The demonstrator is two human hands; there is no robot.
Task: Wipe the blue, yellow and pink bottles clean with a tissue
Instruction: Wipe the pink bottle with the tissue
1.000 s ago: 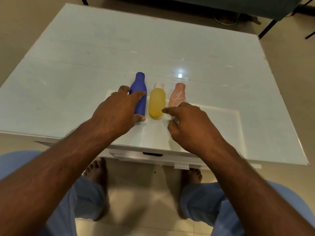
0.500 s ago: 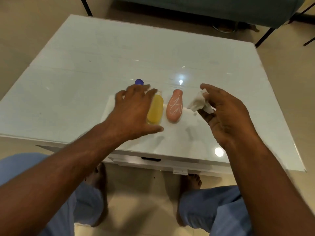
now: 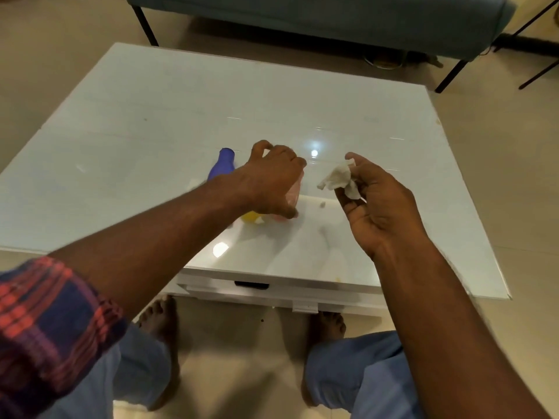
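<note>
My left hand (image 3: pixel 273 179) is reaching across the low white table (image 3: pixel 145 122) and has come down over the pink bottle (image 3: pixel 292 193), fingers curled round it as far as I can judge, though the motion blur and my own knuckles hide most of the bottle, so I would call it a grasp being taken and not a settled one. I go for it with the left because my right hand (image 3: pixel 378 204) is busy: it hovers just to the right, palm turned toward me, thumb and fingertips pinching a crumpled white tissue (image 3: pixel 340 178) held up off the table, ready to meet whatever the left brings over. The three bottles lie side by side near the front edge (within easy reach, which is why I need not lean). The blue bottle (image 3: pixel 222 166) is furthest left and shows plainly beyond my wrist; the yellow bottle (image 3: pixel 251 217) sits between it and the pink one, only its lower end peeking out under my hand. A small white scrap (image 3: pixel 322 203) lies on the table by the tissue, probably a bit torn off it. My guess is the next move is lifting the pink bottle toward the tissue; no wiping is happening yet.
</note>
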